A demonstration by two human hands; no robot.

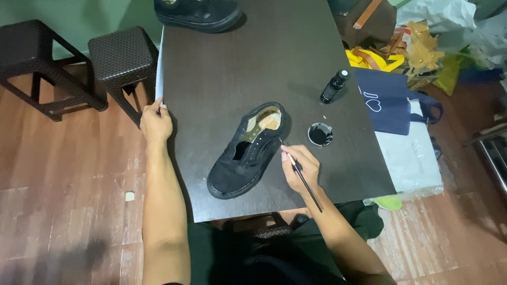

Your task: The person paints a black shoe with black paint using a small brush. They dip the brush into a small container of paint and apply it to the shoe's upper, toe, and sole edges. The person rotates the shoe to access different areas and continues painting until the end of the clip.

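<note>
**Two hands at a dark desk: brush on a black shoe**

Two hands are working at the dark desk (pixel 222 68) filling the middle of the frame. The right hand (pixel 302 168) is pinching a thin brush (pixel 304 180) between its fingers, the tip touching the side of the black shoe (pixel 244 154) lying at centre frame, toe pointing toward the lower left. The left hand (pixel 155 122) is curling over the desk's left edge, gripping it and holding nothing else.

Judging by its look, the shoe is light, with a soft fabric upper that would be giving under pressure and a stiffer rubber sole; the sole rim or the heel seems the firmest place for gripping. The brush is slim and light, so a fingertip pinch suits it.

Just right of the shoe a small round lid of black liquid (pixel 320 134) is sitting near the desk's right edge, easy to tip; a small dark bottle (pixel 334 86) is standing above it. A second black shoe (pixel 198 13) is resting at the top edge. Open desk is lying above and left of the shoe; two woven stools (pixel 122 55) are standing at upper left.
</note>
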